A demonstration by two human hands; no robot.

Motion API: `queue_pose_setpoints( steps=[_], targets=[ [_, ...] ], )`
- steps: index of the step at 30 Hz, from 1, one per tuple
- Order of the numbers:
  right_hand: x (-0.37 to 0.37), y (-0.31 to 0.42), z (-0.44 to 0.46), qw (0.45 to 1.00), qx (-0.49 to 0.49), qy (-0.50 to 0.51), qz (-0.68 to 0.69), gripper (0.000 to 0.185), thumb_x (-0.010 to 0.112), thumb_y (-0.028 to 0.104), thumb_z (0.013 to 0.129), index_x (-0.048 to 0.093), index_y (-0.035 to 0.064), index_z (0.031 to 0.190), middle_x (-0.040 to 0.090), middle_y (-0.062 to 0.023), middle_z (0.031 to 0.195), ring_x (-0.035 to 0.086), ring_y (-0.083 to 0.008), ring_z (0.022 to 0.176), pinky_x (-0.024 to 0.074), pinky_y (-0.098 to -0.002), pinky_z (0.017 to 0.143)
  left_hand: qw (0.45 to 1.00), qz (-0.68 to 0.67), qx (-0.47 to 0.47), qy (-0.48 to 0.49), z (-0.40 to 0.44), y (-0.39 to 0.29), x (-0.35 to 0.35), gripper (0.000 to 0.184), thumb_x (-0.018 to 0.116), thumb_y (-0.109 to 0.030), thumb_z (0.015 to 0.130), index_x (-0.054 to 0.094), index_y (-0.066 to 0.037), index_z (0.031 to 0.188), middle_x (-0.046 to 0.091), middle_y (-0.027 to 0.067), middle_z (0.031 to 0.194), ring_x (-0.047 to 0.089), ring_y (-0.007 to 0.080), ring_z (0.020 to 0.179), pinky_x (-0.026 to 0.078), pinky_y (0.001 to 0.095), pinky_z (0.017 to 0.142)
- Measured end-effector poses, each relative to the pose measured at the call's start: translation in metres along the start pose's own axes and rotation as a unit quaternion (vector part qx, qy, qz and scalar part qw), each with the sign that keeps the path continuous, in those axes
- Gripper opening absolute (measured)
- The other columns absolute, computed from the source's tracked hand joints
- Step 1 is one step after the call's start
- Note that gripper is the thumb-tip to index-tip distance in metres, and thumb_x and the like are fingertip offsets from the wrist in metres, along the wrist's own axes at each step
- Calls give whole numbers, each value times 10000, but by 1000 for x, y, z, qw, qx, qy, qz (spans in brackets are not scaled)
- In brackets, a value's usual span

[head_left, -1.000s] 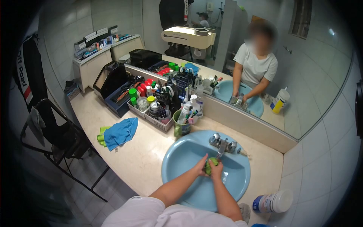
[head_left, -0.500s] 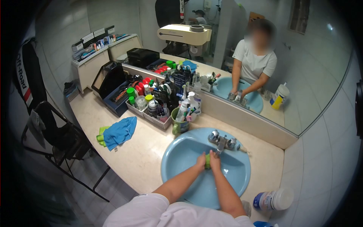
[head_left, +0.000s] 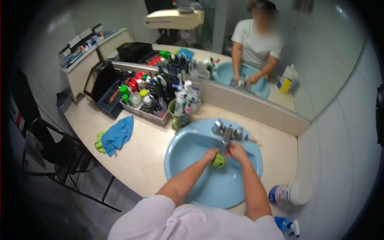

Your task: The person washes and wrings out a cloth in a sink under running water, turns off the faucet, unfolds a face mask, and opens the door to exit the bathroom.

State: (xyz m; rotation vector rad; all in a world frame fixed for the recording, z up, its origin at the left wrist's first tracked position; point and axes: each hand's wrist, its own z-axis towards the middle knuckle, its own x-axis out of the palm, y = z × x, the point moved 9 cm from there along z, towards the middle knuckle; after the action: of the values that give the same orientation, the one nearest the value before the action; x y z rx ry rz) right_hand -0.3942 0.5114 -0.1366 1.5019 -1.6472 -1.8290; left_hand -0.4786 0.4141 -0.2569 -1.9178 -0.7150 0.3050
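I can see a person's two hands low over a round blue sink (head_left: 224, 190), a bit right of the middle of the frame. The left hand (head_left: 211, 155) is holding a green cloth (head_left: 218, 161), all bunched up in a ball. That cloth hangs inside the sink, just below the tap (head_left: 227, 135). The right hand (head_left: 237, 153) is just beside it, close under the tap, with its fingers bent in. I can't tell if it is holding anything. The sink sits in a pale counter (head_left: 148, 154). On the counter, left of the middle, lies a blue cloth (head_left: 117, 136), with a lime cloth (head_left: 99, 144) poking out from under it. Near the top edge of the sink stands a green mug (head_left: 176, 121) with bottles in it. Next to it, up and to the left, is a gray basket (head_left: 158, 119) full of little jars and bottles. A big white tub (head_left: 299, 193) lies tipped over at the lower right, and a blue spray bottle (head_left: 284, 225) is below it. A big mirror (head_left: 324, 60) fills the upper right.
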Motion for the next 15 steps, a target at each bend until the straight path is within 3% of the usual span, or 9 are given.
queue_pose_setpoints(
  steps=[1,2,4,8,10,13,15],
  targets=[
    [-22,20,-4,994,-65,-61,-64,162,469,87,787,593,2,850,609,-115,664,609,-211,594,490,-324,556,998,40,37,8,-23,-39,10,216,525,-226,777,595,-23,801,589,85,733,556,183,609,444,315,555],
    [-52,72,-25,981,-95,-138,-97,148,490,83,768,595,16,848,594,-131,666,601,-246,632,478,-331,597,999,32,6,9,-30,-48,19,232,546,-241,771,597,-14,765,587,76,697,545,166,594,434,314,537],
    [-75,91,-22,957,-138,-195,-162,173,545,83,742,590,46,905,593,-145,843,587,-272,729,471,-333,651,993,105,-11,52,-34,-64,37,224,586,-257,779,591,-41,720,570,48,655,528,132,596,428,279,550],
    [-80,157,-39,917,-219,-179,-280,345,617,76,666,557,74,1006,515,-157,997,531,-300,889,445,-377,713,984,108,129,57,-24,-85,54,217,627,-254,763,606,-38,769,585,31,686,514,112,627,416,260,581],
    [-77,166,-37,867,-256,-184,-386,390,634,66,640,555,90,1022,493,-140,1039,514,-296,921,441,-376,728,987,106,102,65,-30,-88,54,239,639,-262,757,602,-28,784,591,32,719,518,111,649,421,263,594],
    [-86,155,-29,871,-280,-157,-372,386,618,59,642,558,92,1022,516,-130,978,508,-293,921,442,-387,749,986,122,86,70,-34,-90,48,234,651,-259,748,596,-34,780,588,35,732,523,115,649,427,268,591],
    [-77,128,-11,893,-237,-120,-364,356,604,48,647,563,85,999,533,-127,971,516,-291,913,450,-389,749,993,80,35,79,-41,-85,42,228,658,-250,741,586,-36,772,584,34,733,528,120,651,431,271,586]
  ],
)
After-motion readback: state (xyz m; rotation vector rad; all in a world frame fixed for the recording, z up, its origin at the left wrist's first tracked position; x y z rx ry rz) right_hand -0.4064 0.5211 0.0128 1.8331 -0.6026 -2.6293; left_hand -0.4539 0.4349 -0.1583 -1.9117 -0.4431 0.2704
